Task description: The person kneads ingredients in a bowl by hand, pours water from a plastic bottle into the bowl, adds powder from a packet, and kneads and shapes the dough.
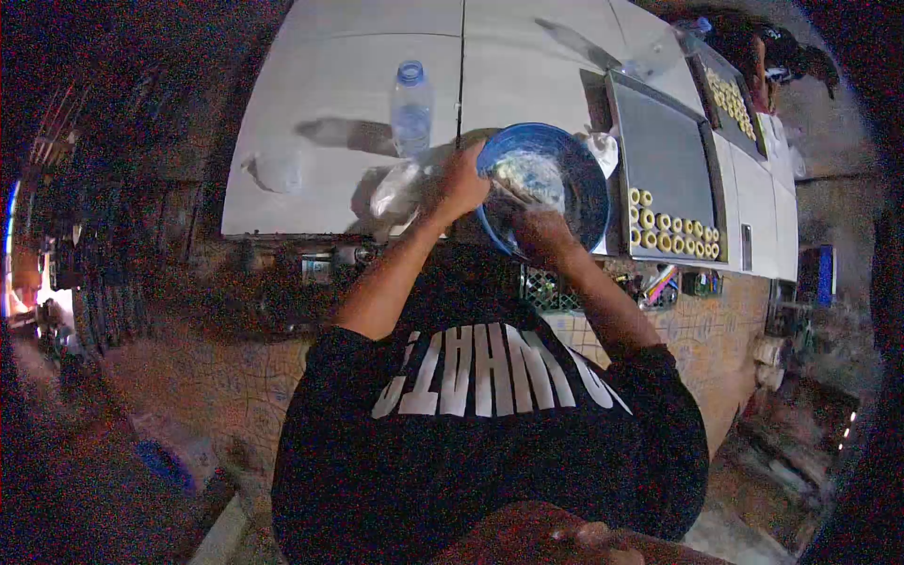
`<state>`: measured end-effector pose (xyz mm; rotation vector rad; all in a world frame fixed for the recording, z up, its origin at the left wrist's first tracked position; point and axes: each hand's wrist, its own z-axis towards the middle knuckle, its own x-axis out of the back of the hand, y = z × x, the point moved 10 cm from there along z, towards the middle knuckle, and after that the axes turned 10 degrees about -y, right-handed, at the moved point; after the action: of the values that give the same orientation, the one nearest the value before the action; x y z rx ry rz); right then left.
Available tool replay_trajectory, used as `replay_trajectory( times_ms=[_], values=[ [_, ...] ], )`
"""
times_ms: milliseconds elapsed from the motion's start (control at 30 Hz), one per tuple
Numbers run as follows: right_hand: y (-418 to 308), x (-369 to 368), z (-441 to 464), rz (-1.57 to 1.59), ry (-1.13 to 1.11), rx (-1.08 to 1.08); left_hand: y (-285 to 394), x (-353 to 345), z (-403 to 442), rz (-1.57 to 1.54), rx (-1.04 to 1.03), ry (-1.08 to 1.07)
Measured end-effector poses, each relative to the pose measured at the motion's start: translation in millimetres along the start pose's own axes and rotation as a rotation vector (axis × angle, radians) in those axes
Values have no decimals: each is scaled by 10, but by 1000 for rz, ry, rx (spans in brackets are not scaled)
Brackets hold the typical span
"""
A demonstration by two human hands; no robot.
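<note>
Left hand point(466, 184) grips the rim of the blue bowl point(593, 188) at 9 o'clock. Right hand point(544, 234) is inside, at 6 o'clock; finger closure cannot be determined. Pale contents point(529, 177) appear unshaped. At 3 o'clock, the tray point(659, 132) is part-filled: formed rings point(665, 241) occupy its near end only. A bottle point(411, 122) stands on the desk point(339, 75) at 10 o'clock.

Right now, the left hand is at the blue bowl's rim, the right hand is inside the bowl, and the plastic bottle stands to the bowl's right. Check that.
Wrong side: in the head view, the plastic bottle stands to the left of the blue bowl. The left hand is indeed at its rim, the right hand inside.
</note>
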<state>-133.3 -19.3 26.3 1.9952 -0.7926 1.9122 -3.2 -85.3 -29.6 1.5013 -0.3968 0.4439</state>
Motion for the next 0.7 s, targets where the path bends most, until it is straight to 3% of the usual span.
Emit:
replay_trajectory(
  times_ms=[67,100,200,233,333,367,467,533,633,700],
  values=[
    [129,-134,-84,-47,9,11,-146,-57,58,44,-30,27],
    [239,-170,-101,82,-204,-141,-27,-35,53,30,12,-57],
    [396,-189,-290,172,-134,-227,321,159,-44,167,-9,-19],
    [397,-179,-317,228,-195,-170,276,116,-21,133,-4,-55],
    [557,-128,-377,113,-439,-340,257,31,24,120,43,-167],
    [519,62,-319,136,-349,-377,260,8,22,66,37,-184],
    [337,3,-105,306,-411,-364,153,-47,79,145,-54,-125],
    [388,-649,10,177,-455,-87,148,-13,86,231,-19,-147],
    [177,-349,140,70,-84,86,269,59,74,223,-53,-169],
    [301,-382,146,-11,-80,-32,271,64,97,222,-23,-195]
  ],
)
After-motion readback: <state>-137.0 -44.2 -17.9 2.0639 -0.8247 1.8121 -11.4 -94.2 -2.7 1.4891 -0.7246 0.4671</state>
